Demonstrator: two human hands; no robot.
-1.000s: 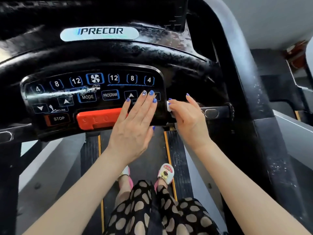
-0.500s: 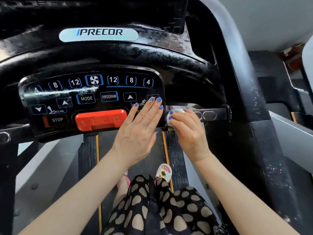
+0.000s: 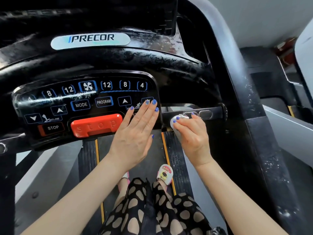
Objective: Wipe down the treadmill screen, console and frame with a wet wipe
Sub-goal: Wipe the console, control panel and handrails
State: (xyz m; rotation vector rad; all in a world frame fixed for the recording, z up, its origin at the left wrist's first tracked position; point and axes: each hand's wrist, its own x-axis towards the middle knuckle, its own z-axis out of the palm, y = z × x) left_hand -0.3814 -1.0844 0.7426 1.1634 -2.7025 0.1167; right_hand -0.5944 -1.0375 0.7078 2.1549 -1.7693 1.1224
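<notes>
Right now the right hand [image 3: 191, 133] has a small white wet wipe [image 3: 177, 120] bunched under its fingertips, pressing it onto the crossbar [image 3: 213, 112] just past the right edge of the button console [image 3: 88, 102]. The left hand [image 3: 137, 133] lies flat and spread on that console's right end, fingers together over the speed keys, beside the red stop bar [image 3: 96, 124]; it looks to be bracing rather than cleaning. Wet streaks shine on the glossy housing [image 3: 152, 65] above the buttons and around the brand badge [image 3: 90, 39], so I'd judge the console largely done and the frame step just under way. From here the wipe needs dragging rightward along the crossbar, over its two oval pads [image 3: 205, 114], toward the right upright [image 3: 254, 102], which shows pale specks. The wad is small, so refolding it to a fresh face seems wise. The screen is not clearly in view.
</notes>
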